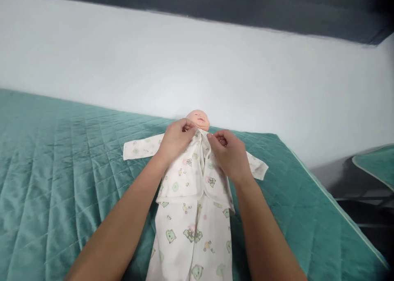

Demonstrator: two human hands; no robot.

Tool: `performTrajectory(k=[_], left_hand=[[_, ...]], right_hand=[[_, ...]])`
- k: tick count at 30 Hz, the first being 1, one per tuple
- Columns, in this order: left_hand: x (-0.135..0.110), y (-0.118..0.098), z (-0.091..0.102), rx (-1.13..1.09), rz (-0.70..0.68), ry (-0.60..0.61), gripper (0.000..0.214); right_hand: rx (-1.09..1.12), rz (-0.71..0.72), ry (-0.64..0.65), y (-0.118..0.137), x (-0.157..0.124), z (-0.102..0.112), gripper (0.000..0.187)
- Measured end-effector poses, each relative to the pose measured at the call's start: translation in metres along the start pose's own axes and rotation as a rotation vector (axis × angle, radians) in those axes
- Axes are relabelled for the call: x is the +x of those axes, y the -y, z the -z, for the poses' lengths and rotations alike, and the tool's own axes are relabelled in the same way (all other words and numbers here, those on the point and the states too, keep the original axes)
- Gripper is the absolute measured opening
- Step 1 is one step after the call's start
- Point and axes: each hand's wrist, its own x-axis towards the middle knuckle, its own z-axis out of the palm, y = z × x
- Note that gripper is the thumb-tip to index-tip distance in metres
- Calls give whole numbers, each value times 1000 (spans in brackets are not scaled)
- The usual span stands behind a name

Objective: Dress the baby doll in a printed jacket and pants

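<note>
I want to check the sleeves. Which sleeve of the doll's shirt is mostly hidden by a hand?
The sleeve behind the right hand: only its cuff shows, while the other sleeve lies spread beside the left hand.

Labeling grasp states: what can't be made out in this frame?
Head view only.
Shirt neckline fastening: covered by left hand and right hand.
Doll feet: cut off by bottom edge.
Doll's arms: inside sleeves, unseen.
Teal item at right: cut off by frame edge.
</note>
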Motion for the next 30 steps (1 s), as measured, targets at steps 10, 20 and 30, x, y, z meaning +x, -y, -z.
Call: performTrajectory(k=[10, 20, 30], left_hand=[[-32, 1, -5, 243, -101, 46, 13], [-31, -1, -10, 215, -80, 44, 15], [-32, 4, -13, 132, -193, -14, 11]], right_hand=[[200, -118, 10, -3, -31, -15, 22], [243, -182, 14, -7, -31, -8, 21], [587, -165, 60, -20, -30, -13, 24]])
